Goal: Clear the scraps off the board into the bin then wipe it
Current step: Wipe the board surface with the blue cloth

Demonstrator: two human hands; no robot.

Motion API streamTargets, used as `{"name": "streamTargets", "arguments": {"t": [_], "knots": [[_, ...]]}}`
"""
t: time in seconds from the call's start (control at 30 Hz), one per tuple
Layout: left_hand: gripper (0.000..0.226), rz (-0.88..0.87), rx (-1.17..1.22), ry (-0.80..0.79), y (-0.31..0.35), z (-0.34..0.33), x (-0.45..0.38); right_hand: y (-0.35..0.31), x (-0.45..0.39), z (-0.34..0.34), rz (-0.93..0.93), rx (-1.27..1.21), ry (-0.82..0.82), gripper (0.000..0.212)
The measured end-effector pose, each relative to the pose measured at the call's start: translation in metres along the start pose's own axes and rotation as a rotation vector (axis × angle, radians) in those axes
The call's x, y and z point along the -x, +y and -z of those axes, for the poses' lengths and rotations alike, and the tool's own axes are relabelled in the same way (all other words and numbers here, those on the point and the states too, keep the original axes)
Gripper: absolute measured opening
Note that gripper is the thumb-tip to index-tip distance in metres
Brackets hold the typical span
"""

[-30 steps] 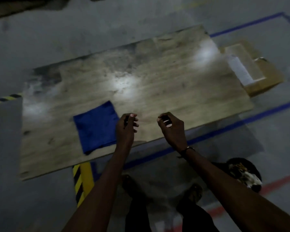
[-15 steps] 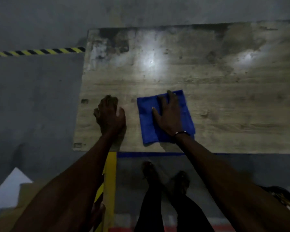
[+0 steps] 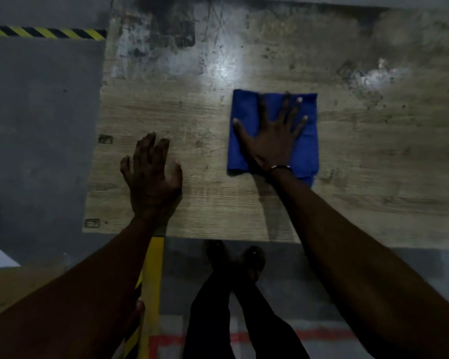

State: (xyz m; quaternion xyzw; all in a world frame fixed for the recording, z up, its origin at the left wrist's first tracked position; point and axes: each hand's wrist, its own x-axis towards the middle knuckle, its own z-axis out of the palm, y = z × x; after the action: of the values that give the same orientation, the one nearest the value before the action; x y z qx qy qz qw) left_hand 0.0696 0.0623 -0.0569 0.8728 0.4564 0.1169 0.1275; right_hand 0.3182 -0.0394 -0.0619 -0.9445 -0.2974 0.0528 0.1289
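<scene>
- The right hand (image 3: 271, 141) is laid flat, fingers spread, on the blue cloth (image 3: 306, 141); nothing is gripped.
- The left hand (image 3: 153, 182) is held with loosely bent fingers at the cloth's 8 o'clock, holding nothing.
- The cloth is found on the wooden board (image 3: 373, 164), right of centre.

Free room and obstacles on the board (image 3: 373, 177). The blue cloth (image 3: 244, 125), pressed flat under the spread right hand (image 3: 272, 141), occupies the centre. The left hand (image 3: 151, 182) lies near the board's left edge. Bare wood lies between the two hands, beyond the cloth, and to its right.
</scene>
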Motion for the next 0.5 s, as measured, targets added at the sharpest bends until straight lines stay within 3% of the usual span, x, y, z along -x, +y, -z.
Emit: {"name": "streamTargets", "arguments": {"t": [0.17,0.33,0.43,0.5], "knots": [[0.058,0.025,-0.016,-0.007,0.004,0.003,0.000,-0.003,0.103,-0.003,0.242,0.034,-0.044,0.090],[0.055,0.020,-0.023,0.014,0.006,0.004,0.003,0.085,0.091,0.019,-0.043,0.132,0.013,0.092],[0.056,0.024,-0.026,0.007,0.005,0.003,0.002,0.072,0.058,0.018,-0.182,0.072,0.031,0.094],[0.056,0.008,-0.049,0.013,0.004,0.001,0.002,0.034,0.057,0.003,-0.124,0.077,0.044,0.095]]}}
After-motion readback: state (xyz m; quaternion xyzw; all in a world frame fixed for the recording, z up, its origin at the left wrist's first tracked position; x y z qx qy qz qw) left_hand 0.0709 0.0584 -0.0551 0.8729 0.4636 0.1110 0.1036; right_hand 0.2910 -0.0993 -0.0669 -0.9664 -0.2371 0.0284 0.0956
